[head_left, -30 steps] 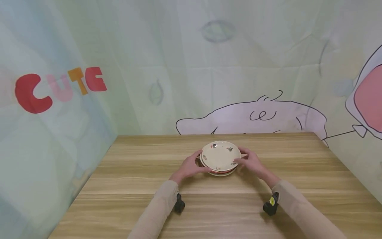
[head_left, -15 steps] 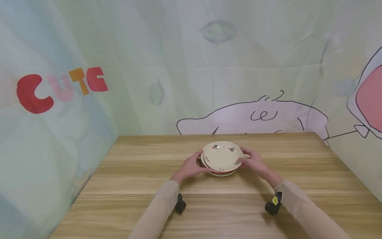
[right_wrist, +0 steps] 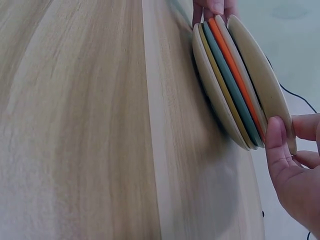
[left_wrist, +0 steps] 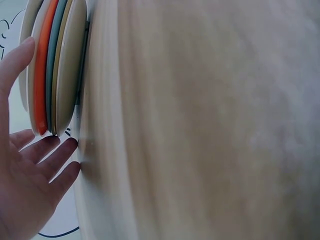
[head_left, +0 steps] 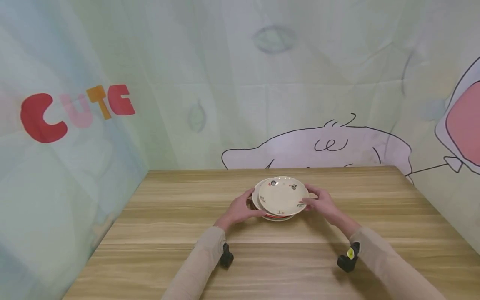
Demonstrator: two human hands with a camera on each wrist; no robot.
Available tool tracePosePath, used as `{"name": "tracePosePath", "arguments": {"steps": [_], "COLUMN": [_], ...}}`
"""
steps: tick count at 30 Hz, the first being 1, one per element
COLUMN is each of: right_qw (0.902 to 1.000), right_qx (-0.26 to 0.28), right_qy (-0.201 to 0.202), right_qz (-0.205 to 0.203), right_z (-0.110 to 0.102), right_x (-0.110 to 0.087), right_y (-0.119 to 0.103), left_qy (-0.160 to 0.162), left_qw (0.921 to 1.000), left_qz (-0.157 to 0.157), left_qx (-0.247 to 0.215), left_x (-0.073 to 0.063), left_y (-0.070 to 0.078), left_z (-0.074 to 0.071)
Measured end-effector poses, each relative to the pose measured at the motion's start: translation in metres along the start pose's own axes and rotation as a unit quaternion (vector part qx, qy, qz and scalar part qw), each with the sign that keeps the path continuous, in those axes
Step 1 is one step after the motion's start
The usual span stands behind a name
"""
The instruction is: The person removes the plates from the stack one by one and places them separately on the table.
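Note:
A cream plate (head_left: 283, 196) with small floral prints is the top one of a stack of plates (right_wrist: 232, 82). It sits shifted right of those below and, in the right wrist view, its near side stands apart from them. My right hand (head_left: 323, 205) pinches its right rim, thumb on the near face and fingers beyond. My left hand (head_left: 240, 208) holds the left side of the stack, its thumb at the rim and its fingers (left_wrist: 59, 157) around the far side. Orange, teal, yellow and cream edges show in the stack.
The stack stands on a wood-grain table (head_left: 277, 266) near its back edge. A printed cloth (head_left: 180, 83) hangs behind and beside the table. Small black cameras (head_left: 226, 256) are strapped to both wrists.
The top plate has slid to the right over the stack, with my right hand moving along with it. The left hand has stayed at the stack's left side.

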State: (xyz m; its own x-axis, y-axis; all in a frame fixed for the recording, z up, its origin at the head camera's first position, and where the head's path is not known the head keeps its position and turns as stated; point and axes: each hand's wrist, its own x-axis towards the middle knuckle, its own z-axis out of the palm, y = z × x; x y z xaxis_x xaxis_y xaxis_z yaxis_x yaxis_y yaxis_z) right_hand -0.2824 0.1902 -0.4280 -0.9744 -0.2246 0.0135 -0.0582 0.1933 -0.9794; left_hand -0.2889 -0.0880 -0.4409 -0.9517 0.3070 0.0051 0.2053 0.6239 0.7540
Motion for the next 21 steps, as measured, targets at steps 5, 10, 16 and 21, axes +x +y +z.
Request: {"name": "tracePosePath", "arguments": {"steps": [5, 10, 16, 21], "right_qw": [1.0000, 0.9999, 0.9996, 0.9994], "right_qx": [0.005, 0.008, 0.016, 0.023], "right_qy": [0.008, 0.012, 0.023, 0.026], "right_qz": [-0.002, 0.001, 0.002, 0.000], "right_z": [-0.003, -0.007, -0.014, -0.019], "right_x": [-0.003, -0.008, -0.012, -0.014], "right_y": [-0.001, -0.004, -0.004, -0.005], "left_qy": [0.000, -0.001, 0.000, 0.002], "left_qw": [1.0000, 1.0000, 1.0000, 1.0000], "left_qz": [-0.003, -0.004, 0.001, 0.003], "left_qx": [-0.003, -0.003, -0.008, -0.009], "left_x": [0.000, 0.000, 0.001, 0.001], "left_y": [-0.001, -0.001, -0.001, -0.001], "left_z": [0.001, 0.002, 0.002, 0.001]}}
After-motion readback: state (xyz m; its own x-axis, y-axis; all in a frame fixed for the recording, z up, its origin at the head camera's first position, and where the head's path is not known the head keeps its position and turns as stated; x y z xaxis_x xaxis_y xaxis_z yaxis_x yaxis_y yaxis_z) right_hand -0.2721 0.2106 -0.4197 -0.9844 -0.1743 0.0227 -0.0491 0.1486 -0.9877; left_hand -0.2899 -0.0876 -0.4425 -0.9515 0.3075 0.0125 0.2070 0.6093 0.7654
